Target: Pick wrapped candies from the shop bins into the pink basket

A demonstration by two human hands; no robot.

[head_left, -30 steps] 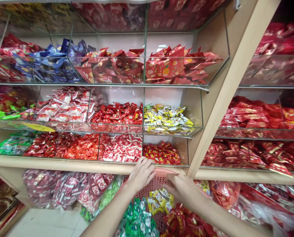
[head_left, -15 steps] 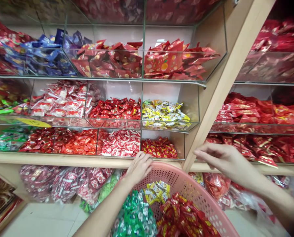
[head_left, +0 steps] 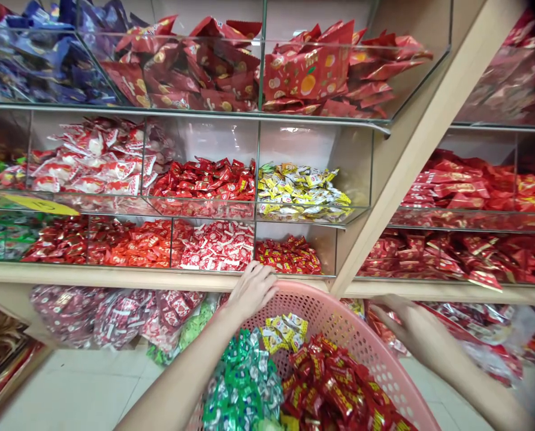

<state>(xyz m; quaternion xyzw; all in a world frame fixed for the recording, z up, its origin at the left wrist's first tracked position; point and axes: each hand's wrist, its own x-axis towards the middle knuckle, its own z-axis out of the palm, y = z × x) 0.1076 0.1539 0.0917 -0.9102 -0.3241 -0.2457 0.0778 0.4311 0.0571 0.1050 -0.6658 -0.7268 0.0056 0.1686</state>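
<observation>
A pink perforated plastic basket [head_left: 395, 347] stands against the shelf front. It holds green-wrapped candies [head_left: 244, 380], red-wrapped candies [head_left: 339, 383] and a few yellow-and-white candies [head_left: 285, 332]. Over the basket's far left rim lies my left hand [head_left: 251, 291], its fingers bent and gripping it by the wooden shelf edge. My right hand [head_left: 406, 326] hovers just right of the basket, apart from it. Its thumb and fingers are spread a little with nothing visible between them, somewhat blurred.
Clear-fronted bins carry yellow-and-white candies [head_left: 301, 188], red candies [head_left: 289, 254] and blue packets [head_left: 38, 63]. A slanted wooden divider [head_left: 422, 143] separates the shelf sections. Bagged candies [head_left: 72, 314] sit below the wooden ledge [head_left: 114, 274], above the tiled floor [head_left: 87, 383].
My right hand has dropped from in front of the right-hand shelf to beside the basket. My left hand stays on the rim. The view has shifted closer to the shelves.
</observation>
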